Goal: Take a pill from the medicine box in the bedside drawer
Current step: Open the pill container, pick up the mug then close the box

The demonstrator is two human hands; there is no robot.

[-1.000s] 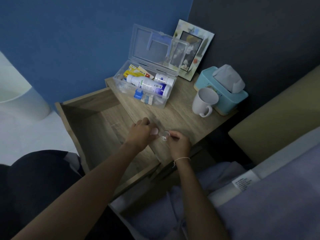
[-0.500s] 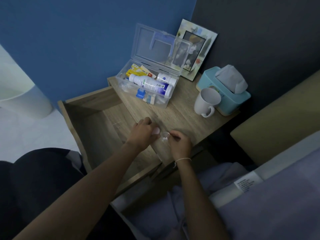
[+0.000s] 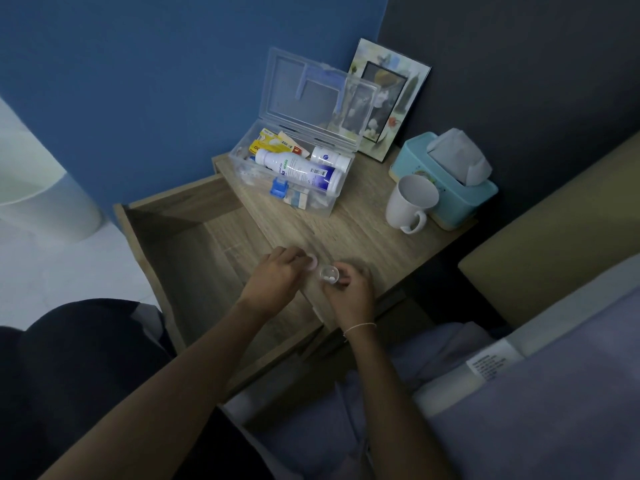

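Observation:
A clear plastic medicine box (image 3: 341,197) stands open on the bedside table top, its lid raised; inside lie a white bottle, a yellow carton and small packs. Over the table's near edge my right hand (image 3: 351,294) grips a small clear pill container (image 3: 328,273) with white pills (image 3: 329,278) showing in its mouth. Just left of it my left hand (image 3: 277,275) pinches a small pale round cap (image 3: 312,263), held apart from the container. The wooden drawer (image 3: 180,258) below is pulled out and looks bare inside.
A white mug (image 3: 410,204) and a teal tissue box (image 3: 446,181) stand at the table's right. A picture frame (image 3: 388,98) leans on the wall behind the box. Bed and pillow lie at right, my dark-clothed knee at lower left.
My hands have drawn slightly apart: the cap has come off in my left hand and the container's open mouth with white pills now shows.

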